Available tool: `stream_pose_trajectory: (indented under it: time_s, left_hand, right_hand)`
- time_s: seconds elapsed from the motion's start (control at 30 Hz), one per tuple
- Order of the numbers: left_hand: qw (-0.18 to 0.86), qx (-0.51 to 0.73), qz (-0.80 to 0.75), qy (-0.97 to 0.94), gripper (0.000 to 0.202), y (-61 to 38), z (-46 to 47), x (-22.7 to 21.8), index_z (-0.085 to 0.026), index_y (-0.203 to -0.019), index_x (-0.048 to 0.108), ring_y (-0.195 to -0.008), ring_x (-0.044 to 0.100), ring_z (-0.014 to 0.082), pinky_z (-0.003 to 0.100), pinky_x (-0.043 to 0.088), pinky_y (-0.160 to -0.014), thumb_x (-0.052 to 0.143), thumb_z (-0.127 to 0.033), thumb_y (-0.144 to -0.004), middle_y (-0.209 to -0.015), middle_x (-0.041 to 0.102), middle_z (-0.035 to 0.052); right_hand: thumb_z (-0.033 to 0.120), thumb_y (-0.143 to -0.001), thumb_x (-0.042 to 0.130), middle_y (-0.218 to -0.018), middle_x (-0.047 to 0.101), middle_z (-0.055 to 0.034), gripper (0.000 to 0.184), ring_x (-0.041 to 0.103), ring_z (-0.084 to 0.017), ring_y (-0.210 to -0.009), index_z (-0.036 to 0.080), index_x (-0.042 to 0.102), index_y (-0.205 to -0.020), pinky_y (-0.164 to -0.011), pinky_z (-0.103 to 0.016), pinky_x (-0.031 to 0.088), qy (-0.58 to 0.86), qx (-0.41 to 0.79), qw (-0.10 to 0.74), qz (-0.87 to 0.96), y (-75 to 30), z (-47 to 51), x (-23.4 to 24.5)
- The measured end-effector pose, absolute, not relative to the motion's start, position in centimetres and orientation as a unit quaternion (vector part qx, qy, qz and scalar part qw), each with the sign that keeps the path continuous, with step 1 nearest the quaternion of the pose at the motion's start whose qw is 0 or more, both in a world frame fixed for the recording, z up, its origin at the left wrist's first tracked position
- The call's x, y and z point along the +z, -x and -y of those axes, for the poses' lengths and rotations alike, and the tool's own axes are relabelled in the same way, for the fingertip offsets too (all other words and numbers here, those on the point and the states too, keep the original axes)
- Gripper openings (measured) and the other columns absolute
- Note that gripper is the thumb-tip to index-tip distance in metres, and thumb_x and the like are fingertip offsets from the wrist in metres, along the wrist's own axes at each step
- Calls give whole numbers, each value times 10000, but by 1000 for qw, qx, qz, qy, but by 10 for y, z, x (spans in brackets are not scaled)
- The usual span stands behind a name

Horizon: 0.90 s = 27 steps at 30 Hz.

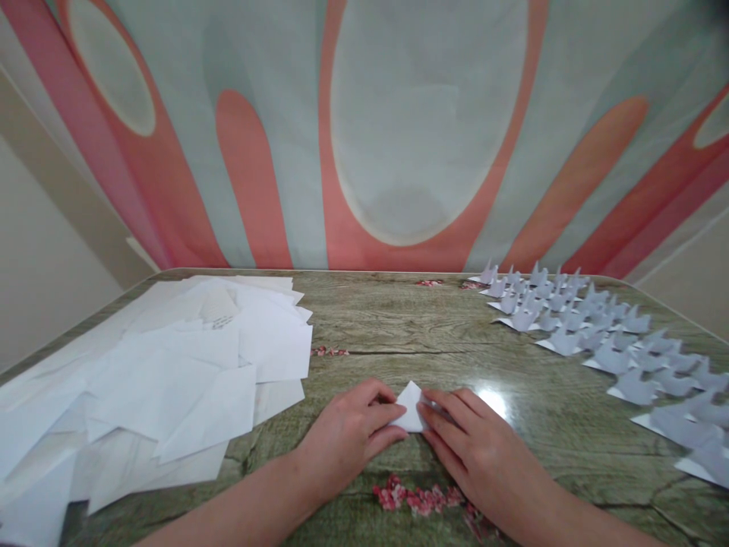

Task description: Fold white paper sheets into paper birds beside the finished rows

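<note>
A small folded piece of white paper lies on the table near its front middle, its pointed tip facing away from me. My left hand pinches its left edge between thumb and fingers. On the other side my right hand has its fingers pressed together along the paper's right edge, covering that part. Both hands rest low, close to the wood-patterned tabletop.
A broad heap of loose white paper sheets covers the table's left side. Along the right stand several rows of folded white paper birds. Printed pink flowers decorate the tabletop. A coral and grey patterned wall covering rises behind.
</note>
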<state>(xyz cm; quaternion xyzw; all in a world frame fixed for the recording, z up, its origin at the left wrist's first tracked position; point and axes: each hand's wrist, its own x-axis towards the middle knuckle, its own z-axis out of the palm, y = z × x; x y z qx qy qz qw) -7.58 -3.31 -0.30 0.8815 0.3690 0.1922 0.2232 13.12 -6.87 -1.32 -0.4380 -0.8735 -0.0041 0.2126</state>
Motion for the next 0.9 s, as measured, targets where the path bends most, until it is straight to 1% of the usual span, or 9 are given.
stream_pose_trajectory:
  time_s: [0.33,0.63,0.73,0.9]
  left_hand:
    - [211,198,-348,-892,193,75,33,-3,-208,-1009,631,-874,555,152,264,462,-804,536,-264,-850,-970,604,39]
    - [221,202,-349,-888,187,76,33,-4,-199,-1011,622,-883,557,143,254,452,-818,549,-240,-843,-978,605,30]
    - [219,203,-347,-889,186,76,33,-4,-202,-1012,621,-878,555,143,252,451,-811,541,-243,-849,-970,604,30]
    - [202,196,-338,-898,188,76,33,-4,-206,-998,630,-873,554,153,262,456,-799,522,-270,-859,-961,602,40]
  right_hand:
    - [144,-883,422,-1006,624,-109,251,572,-218,-893,162,613,-1045,-763,-388,521,429,-11,233,873,-129,70,-9]
    - [128,-876,442,-1026,606,-111,248,534,-232,-897,135,617,-1053,-775,-410,502,437,17,230,869,-131,70,-13]
    - [129,-875,444,-1018,600,-108,244,527,-227,-903,140,617,-1047,-787,-408,492,442,49,243,862,-131,70,-11]
    - [172,-882,445,-1020,573,-77,213,527,-195,-939,200,624,-995,-811,-355,478,470,159,296,817,-137,65,-12]
